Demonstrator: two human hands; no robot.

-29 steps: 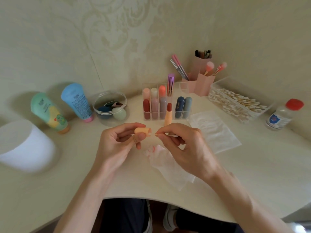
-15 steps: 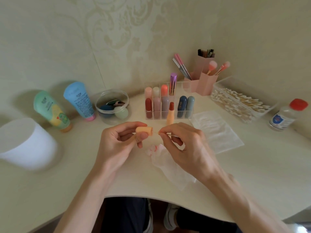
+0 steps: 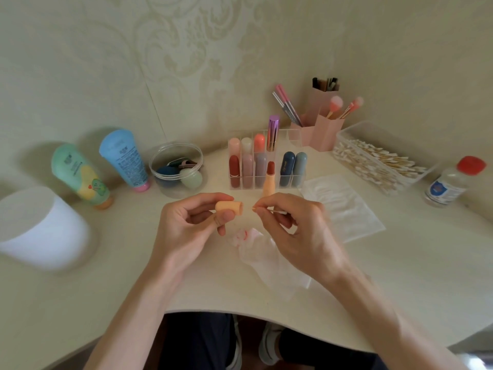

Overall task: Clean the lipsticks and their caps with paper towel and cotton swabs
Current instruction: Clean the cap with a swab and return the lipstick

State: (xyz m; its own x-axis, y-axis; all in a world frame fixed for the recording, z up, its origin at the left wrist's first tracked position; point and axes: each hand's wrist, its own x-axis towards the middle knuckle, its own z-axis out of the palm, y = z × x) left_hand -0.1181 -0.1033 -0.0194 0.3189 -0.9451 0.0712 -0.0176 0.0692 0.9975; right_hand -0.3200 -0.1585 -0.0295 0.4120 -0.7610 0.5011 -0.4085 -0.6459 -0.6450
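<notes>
The left hand [image 3: 186,228] grips the peach cap [image 3: 229,208] just in front of the clear lipstick rack [image 3: 240,182]. The thumb is underneath and the fingers on top, and the cap is turned on its side so its open mouth faces the other hand. The right hand [image 3: 301,233] pinches a cotton swab [image 3: 272,210] close to one end. The short tip points at the cap's mouth and stays just apart from it. So short a grip probably keeps the stick stiff for wiping inside the cap, which looks like the step in hand.

The uncapped peach lipstick [image 3: 269,182] stands upright at the rack's front edge, which keeps its red bullet off the tabletop [image 3: 400,249]. A red-stained paper towel [image 3: 256,244] lies crumpled further in front of the rack, beneath the hands and within easy reach. A fresh folded towel [image 3: 338,206] lies to the rack's front right. The swab tray [image 3: 378,161] sits to the rack's right.
</notes>
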